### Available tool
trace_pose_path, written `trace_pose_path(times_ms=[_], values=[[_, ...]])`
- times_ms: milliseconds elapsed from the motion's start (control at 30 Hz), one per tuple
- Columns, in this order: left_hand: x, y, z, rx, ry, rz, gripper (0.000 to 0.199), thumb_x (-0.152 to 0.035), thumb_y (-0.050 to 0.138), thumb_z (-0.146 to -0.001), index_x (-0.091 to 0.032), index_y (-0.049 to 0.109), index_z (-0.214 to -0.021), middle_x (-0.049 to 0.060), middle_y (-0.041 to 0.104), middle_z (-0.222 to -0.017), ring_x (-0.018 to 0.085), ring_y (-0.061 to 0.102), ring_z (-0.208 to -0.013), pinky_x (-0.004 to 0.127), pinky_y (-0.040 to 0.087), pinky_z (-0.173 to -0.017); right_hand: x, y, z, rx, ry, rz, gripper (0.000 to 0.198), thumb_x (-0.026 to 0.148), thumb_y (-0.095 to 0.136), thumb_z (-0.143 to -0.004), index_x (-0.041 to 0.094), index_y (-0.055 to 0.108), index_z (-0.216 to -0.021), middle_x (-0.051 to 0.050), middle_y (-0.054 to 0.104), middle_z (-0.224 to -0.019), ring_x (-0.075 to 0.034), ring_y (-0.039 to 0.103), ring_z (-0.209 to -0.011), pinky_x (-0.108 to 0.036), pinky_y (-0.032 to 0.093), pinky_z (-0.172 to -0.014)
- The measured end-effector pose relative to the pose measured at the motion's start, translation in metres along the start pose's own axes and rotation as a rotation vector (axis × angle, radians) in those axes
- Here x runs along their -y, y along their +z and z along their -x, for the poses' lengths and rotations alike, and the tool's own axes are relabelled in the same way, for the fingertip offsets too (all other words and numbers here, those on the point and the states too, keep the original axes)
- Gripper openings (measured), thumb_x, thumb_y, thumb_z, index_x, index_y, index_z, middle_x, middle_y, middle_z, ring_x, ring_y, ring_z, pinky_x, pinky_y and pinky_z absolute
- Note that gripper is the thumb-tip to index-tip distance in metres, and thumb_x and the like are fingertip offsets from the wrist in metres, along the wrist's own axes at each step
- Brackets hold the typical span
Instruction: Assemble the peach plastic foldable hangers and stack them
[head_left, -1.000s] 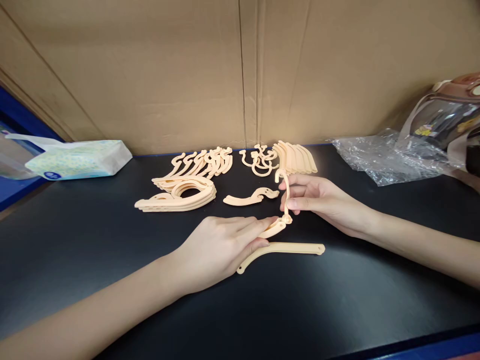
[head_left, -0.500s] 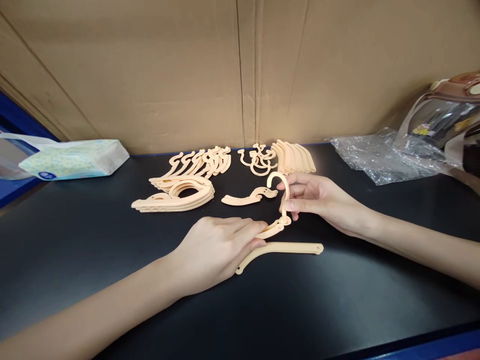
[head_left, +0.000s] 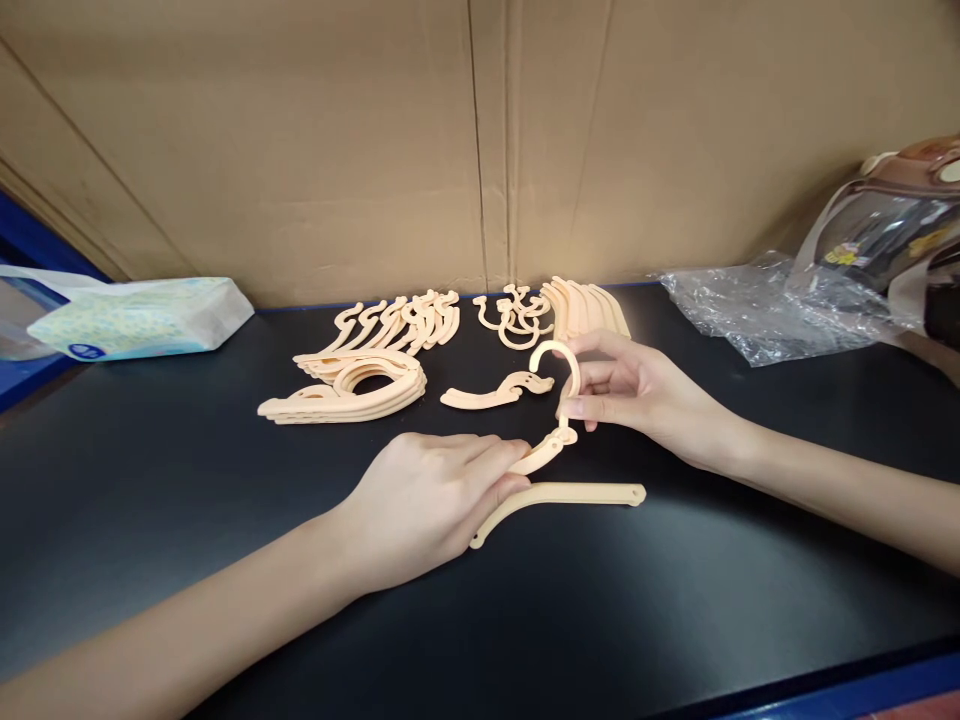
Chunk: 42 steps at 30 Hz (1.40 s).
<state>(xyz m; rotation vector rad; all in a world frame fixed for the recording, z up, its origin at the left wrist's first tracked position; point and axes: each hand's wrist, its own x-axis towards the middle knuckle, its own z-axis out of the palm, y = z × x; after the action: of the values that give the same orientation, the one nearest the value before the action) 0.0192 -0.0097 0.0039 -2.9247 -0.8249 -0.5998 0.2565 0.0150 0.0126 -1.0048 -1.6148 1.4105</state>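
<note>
My left hand point(head_left: 442, 500) is closed over a cream plastic hanger arm point(head_left: 541, 456), pressing it near the table; most of that arm is under my fingers. Between the thumb and fingers of my right hand point(head_left: 626, 395) is a curved hanger hook point(head_left: 576, 375), upright, its lower end meeting the tip of the hanger arm. Just in front lies a longer bent hanger bar point(head_left: 577, 493), close to my left fingertips. Behind my hands rests another hanger arm piece point(head_left: 484, 398).
Stacked folded hangers point(head_left: 345, 402) lie at left, with rows of hanger arms point(head_left: 409, 320), loose hooks point(head_left: 517, 318) and straight bars point(head_left: 589, 308) behind. A tissue pack point(head_left: 142, 318), crumpled plastic bag point(head_left: 772, 305) and clear bottle point(head_left: 892, 225) flank them. Cardboard point(head_left: 337, 150) walls the back.
Both hands keep their grips almost unmoved. The hook tilts slightly and its lower end sits a little further left against the hanger arm. The whole view shifts slightly.
</note>
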Motion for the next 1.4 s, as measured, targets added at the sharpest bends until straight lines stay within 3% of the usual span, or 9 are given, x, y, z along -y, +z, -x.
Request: trace_pose_path(times_ms=[267, 400, 500, 700, 900, 1167, 1300, 1400], values=[[-0.001, 0.001, 0.001, 0.006, 0.024, -0.030, 0.029, -0.028, 0.035, -0.104, -0.016, 0.061, -0.103, 0.000, 0.069, -0.075, 0.015, 0.066, -0.062, 0.026, 0.042, -0.052, 0.004, 0.002, 0.004, -0.035, -0.084, 0.130, 0.041, 0.035, 0.074, -0.079, 0.024, 0.050, -0.111, 0.005, 0.062, -0.072, -0.014, 0.060, -0.070, -0.033, 0.050, -0.075], [0.004, 0.001, 0.000, -0.055, -0.013, -0.013, 0.023, -0.026, 0.040, -0.102, -0.016, 0.060, -0.107, -0.001, 0.069, -0.078, 0.013, 0.066, -0.064, 0.024, 0.042, -0.055, -0.001, 0.005, 0.007, -0.022, -0.118, 0.202, 0.040, 0.035, 0.074, -0.079, 0.023, 0.052, -0.110, 0.003, 0.064, -0.072, -0.014, 0.058, -0.068, -0.032, 0.050, -0.070], [0.008, 0.000, -0.001, -0.089, -0.056, -0.017, 0.019, -0.025, 0.044, -0.101, -0.016, 0.061, -0.099, -0.001, 0.069, -0.077, 0.013, 0.066, -0.064, 0.024, 0.040, -0.055, -0.004, 0.009, 0.009, 0.004, -0.130, 0.230, 0.037, 0.035, 0.074, -0.079, 0.023, 0.053, -0.108, 0.003, 0.065, -0.074, -0.016, 0.061, -0.070, -0.033, 0.050, -0.070], [0.010, 0.000, 0.000, -0.066, -0.037, 0.013, 0.022, -0.026, 0.043, -0.101, -0.015, 0.062, -0.100, 0.000, 0.070, -0.078, 0.014, 0.064, -0.062, 0.025, 0.042, -0.054, -0.004, 0.005, 0.003, -0.080, -0.061, 0.086, 0.043, 0.033, 0.076, -0.078, 0.022, 0.051, -0.111, 0.002, 0.068, -0.079, -0.015, 0.061, -0.072, -0.033, 0.048, -0.076], [0.012, 0.001, 0.002, -0.028, -0.019, 0.088, 0.020, -0.026, 0.044, -0.101, -0.016, 0.062, -0.102, 0.001, 0.072, -0.082, 0.015, 0.066, -0.064, 0.024, 0.043, -0.055, -0.006, 0.000, -0.002, -0.118, -0.028, -0.122, 0.044, 0.025, 0.075, -0.078, 0.021, 0.050, -0.113, 0.001, 0.065, -0.080, -0.012, 0.056, -0.074, -0.024, 0.041, -0.061], [0.012, 0.002, 0.000, -0.034, 0.012, 0.062, 0.018, -0.026, 0.046, -0.100, -0.015, 0.060, -0.102, 0.000, 0.072, -0.081, 0.014, 0.068, -0.064, 0.024, 0.044, -0.055, -0.007, 0.000, -0.002, -0.051, 0.034, -0.145, 0.052, 0.026, 0.077, -0.077, 0.023, 0.050, -0.121, 0.003, 0.065, -0.079, -0.010, 0.054, -0.068, -0.025, 0.043, -0.064], [0.011, 0.002, 0.000, -0.103, 0.013, 0.037, 0.019, -0.025, 0.046, -0.101, -0.014, 0.059, -0.107, 0.002, 0.072, -0.086, 0.013, 0.068, -0.068, 0.022, 0.046, -0.060, -0.004, 0.005, 0.000, 0.049, 0.036, -0.090, 0.038, 0.019, 0.074, -0.078, 0.020, 0.052, -0.109, 0.002, 0.069, -0.080, -0.013, 0.065, -0.075, -0.031, 0.049, -0.077], [0.010, 0.002, -0.001, -0.095, 0.025, 0.038, 0.018, -0.024, 0.046, -0.101, -0.015, 0.059, -0.108, 0.001, 0.072, -0.088, 0.013, 0.069, -0.070, 0.022, 0.046, -0.060, -0.003, 0.007, 0.001, 0.108, 0.017, -0.067, 0.028, 0.019, 0.073, -0.079, 0.019, 0.055, -0.100, 0.002, 0.068, -0.079, -0.013, 0.066, -0.078, -0.030, 0.048, -0.080]])
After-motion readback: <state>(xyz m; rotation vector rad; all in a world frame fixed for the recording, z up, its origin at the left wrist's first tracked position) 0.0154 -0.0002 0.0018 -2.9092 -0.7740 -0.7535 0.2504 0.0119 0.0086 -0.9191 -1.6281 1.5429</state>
